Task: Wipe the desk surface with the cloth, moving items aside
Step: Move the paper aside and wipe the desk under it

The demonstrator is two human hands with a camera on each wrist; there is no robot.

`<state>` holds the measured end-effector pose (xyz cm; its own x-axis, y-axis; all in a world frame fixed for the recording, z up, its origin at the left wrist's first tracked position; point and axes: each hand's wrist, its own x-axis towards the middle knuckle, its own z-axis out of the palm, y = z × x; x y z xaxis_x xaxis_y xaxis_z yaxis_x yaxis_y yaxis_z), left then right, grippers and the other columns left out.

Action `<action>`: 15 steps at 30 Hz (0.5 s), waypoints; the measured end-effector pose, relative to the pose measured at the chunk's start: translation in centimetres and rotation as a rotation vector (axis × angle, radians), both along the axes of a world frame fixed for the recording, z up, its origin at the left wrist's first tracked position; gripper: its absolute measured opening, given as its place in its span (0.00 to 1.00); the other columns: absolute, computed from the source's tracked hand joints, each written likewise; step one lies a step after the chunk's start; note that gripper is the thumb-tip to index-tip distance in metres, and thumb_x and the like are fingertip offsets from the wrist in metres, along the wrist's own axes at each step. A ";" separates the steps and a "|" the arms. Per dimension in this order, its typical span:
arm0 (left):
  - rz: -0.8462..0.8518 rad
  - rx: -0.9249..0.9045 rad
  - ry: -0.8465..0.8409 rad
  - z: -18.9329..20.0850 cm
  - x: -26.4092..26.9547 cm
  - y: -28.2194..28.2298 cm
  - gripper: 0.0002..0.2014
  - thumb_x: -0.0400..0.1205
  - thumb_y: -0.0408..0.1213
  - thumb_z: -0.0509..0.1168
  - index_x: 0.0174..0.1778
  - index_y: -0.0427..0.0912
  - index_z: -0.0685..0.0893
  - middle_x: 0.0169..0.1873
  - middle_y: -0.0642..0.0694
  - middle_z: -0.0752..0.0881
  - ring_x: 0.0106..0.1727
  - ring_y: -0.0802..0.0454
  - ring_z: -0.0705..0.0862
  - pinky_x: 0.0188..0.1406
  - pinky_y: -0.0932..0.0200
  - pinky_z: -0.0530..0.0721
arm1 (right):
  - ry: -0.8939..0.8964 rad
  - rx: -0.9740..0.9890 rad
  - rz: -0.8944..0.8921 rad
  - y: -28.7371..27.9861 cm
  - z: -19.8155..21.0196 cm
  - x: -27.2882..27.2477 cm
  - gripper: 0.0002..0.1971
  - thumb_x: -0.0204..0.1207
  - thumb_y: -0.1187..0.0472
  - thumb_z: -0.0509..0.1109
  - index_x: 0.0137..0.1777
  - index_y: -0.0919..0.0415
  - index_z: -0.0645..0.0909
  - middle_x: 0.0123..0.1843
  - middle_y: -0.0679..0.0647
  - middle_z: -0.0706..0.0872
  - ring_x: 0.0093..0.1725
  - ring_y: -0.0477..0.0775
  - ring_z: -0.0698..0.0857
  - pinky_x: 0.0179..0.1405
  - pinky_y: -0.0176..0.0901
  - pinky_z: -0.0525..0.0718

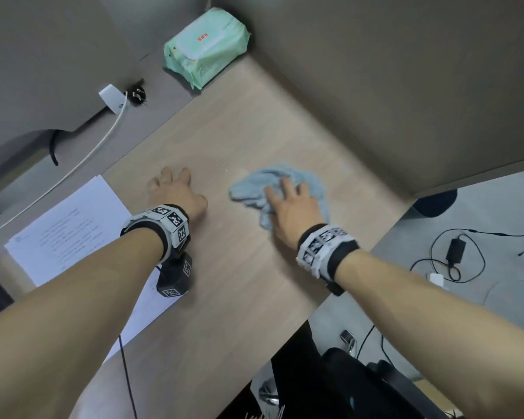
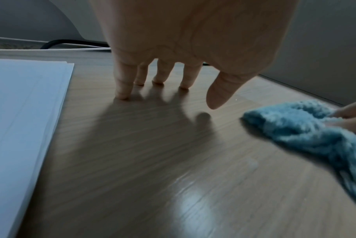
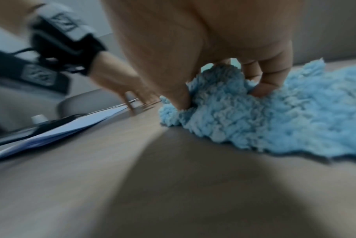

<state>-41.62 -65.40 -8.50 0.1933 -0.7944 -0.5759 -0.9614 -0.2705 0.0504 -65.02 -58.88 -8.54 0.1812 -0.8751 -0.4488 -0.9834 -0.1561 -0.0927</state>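
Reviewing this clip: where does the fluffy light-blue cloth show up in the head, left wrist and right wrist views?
Head: the fluffy light-blue cloth lies right of centre on the wooden desk, under the right hand.
Left wrist: at the right edge, fingers on it.
Right wrist: centre-right, fingers pressed into it.
Shared landmark: the stack of white paper sheets, left in every view.

The right hand covers the cloth's middle. At nine o'clock the papers' print is too small to read; the left forearm hides their near corner.
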 end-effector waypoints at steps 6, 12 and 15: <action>-0.006 -0.001 -0.003 0.2 0.0 0.0 0.35 0.76 0.49 0.62 0.80 0.54 0.60 0.83 0.42 0.56 0.81 0.30 0.54 0.76 0.39 0.67 | -0.113 -0.014 0.137 3.9 -0.1 -1.9 0.31 0.79 0.48 0.69 0.81 0.51 0.66 0.80 0.59 0.67 0.72 0.68 0.72 0.54 0.63 0.86; 0.007 -0.023 -0.007 0.4 -0.3 0.2 0.33 0.75 0.48 0.62 0.78 0.54 0.62 0.81 0.42 0.58 0.80 0.30 0.56 0.74 0.40 0.69 | 0.065 -0.120 -0.298 0.0 0.1 -11.2 0.30 0.84 0.46 0.59 0.82 0.57 0.62 0.80 0.65 0.64 0.69 0.72 0.70 0.65 0.61 0.74; 0.027 -0.023 0.004 0.4 -0.5 0.3 0.35 0.76 0.47 0.62 0.80 0.54 0.60 0.82 0.42 0.56 0.81 0.31 0.54 0.76 0.40 0.66 | 0.096 -0.115 -0.344 -3.2 0.0 -11.7 0.28 0.83 0.51 0.62 0.80 0.61 0.63 0.78 0.69 0.64 0.69 0.74 0.69 0.65 0.64 0.74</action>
